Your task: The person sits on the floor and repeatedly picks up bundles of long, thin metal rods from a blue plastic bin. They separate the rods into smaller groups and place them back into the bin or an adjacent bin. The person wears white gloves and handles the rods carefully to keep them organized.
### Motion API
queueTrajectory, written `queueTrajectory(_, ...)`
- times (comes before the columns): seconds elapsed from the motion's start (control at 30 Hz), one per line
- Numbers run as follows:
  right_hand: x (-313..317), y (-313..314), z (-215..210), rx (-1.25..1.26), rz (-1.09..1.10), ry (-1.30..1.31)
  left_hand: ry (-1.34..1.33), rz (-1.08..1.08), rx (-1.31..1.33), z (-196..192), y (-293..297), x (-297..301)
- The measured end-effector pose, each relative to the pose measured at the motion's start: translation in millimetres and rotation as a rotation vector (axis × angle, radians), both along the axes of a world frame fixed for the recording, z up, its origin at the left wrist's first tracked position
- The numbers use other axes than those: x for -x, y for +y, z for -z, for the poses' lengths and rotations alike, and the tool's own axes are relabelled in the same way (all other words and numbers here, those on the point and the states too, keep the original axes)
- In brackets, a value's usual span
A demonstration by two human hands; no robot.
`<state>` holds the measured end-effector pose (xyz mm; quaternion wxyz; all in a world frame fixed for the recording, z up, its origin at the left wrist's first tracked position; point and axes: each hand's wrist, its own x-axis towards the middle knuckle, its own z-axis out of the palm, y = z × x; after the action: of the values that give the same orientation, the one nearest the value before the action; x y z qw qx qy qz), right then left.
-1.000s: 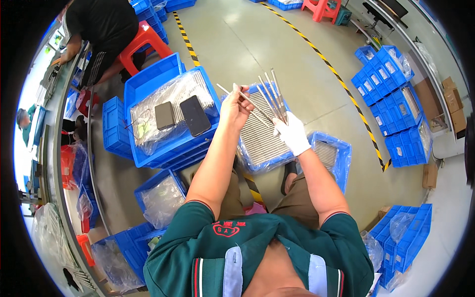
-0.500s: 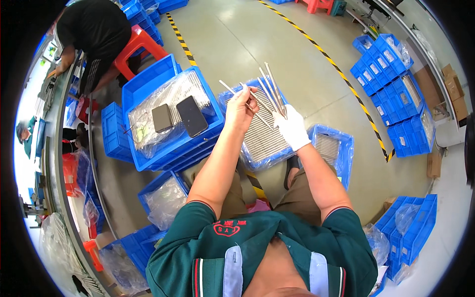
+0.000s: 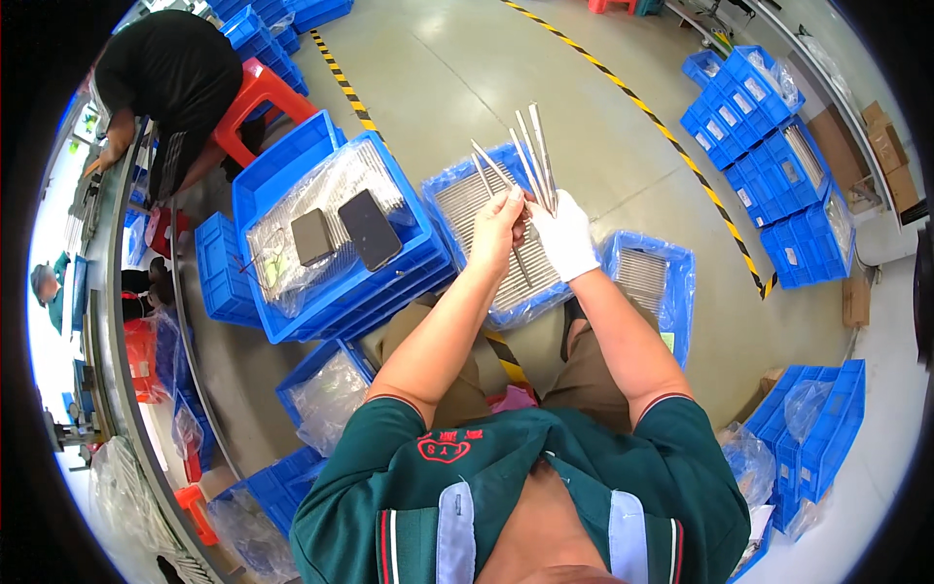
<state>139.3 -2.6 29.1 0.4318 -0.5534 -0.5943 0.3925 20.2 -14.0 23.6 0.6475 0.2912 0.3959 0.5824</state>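
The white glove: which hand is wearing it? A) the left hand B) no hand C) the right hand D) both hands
C: the right hand is covered in white while it grips the thin metal strips; the left hand beside it is bare.

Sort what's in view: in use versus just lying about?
In use:
- left hand, bare
- right hand, gloved
- thin metal strips fanned between them
- blue tray of strips below

Lying about:
- two dark phones on the plastic-lined crate
- red stool
- stacked blue bins
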Motion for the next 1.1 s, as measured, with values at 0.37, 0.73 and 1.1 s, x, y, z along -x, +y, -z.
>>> queueTrajectory(0.37,-12,28,-6,0.248,-0.015,0.325,0.036,0.116,0.035,-5,1,16)
queueTrajectory(0.73,-31,62,7,0.31,0.228,0.679,-0.044,0.554,0.136,8,-22,-11)
queueTrajectory(1.1,-49,57,7,0.419,0.045,0.601,-0.493,0.631,0.064,10,3,18)
